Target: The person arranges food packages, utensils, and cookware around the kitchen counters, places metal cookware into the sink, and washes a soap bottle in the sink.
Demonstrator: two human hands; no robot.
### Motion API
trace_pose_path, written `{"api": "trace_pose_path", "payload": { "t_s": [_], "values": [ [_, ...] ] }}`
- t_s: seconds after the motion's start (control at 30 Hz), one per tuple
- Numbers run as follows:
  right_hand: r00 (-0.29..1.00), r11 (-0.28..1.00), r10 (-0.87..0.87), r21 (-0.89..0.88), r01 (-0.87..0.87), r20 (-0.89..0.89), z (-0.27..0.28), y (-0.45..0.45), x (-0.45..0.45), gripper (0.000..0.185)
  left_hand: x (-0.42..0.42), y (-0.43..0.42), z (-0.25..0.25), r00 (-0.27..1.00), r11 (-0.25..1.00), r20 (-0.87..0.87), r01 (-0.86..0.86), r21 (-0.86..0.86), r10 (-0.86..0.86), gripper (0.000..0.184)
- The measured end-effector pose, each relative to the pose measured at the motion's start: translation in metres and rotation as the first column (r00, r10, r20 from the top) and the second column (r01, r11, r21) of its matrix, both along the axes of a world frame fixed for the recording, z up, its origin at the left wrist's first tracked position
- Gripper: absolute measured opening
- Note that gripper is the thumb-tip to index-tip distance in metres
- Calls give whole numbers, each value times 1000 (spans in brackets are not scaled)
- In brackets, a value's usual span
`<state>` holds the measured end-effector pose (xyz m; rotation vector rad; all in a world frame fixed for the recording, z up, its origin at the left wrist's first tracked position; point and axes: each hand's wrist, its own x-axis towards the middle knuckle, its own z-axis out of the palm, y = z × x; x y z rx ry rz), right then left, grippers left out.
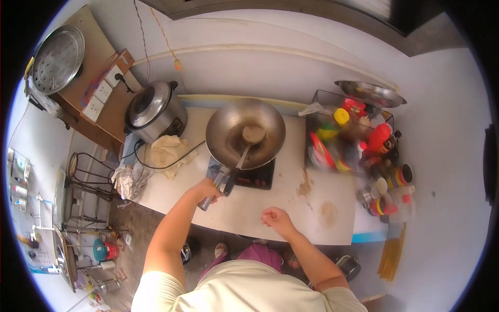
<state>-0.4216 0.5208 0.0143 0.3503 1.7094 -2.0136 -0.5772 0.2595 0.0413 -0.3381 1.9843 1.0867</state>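
A steel wok sits on a black induction cooker on the table. My left hand is closed around the wok's handle at the near left. Inside the wok rests a ladle, its black handle leaning over the rim close beside my left hand. My right hand hovers over the table's front edge, fingers loosely curled and apart, holding nothing.
A rice cooker and a cloth stand left of the wok, with a black cord nearby. At right, a wire basket holds bottles; jars stand beside it. The white table has brown stains.
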Motion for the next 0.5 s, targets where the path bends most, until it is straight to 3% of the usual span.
{"api": "trace_pose_path", "payload": {
  "t_s": [0.03, 0.13, 0.33, 0.43, 0.5],
  "values": [
    [1000, 1000, -6, -13, 6, 13, -1, -3, 7, 17, 1, 2, -6, 999, 999, 31, -21, 36, 20, 33],
    [998, 999, -38, -19, 40, 55, -2, -12, 26, 16, 28, 6, -14, 991, 988, -89, -92, 123, 103, 31],
    [983, 990, -133, -31, 138, 127, 4, -20, 56, 16, 95, -17, -21, 989, 987, -126, -51, 153, 71, 27],
    [947, 944, -320, -67, 322, 41, 2, -22, 69, 17, 122, -32, -9, 994, 993, -99, 63, 101, -53, 27],
    [807, 804, -590, -91, 588, 2, 13, -23, 77, 20, 138, -47, -9, 988, 988, -85, 138, 68, -132, 30]
  ]
}}
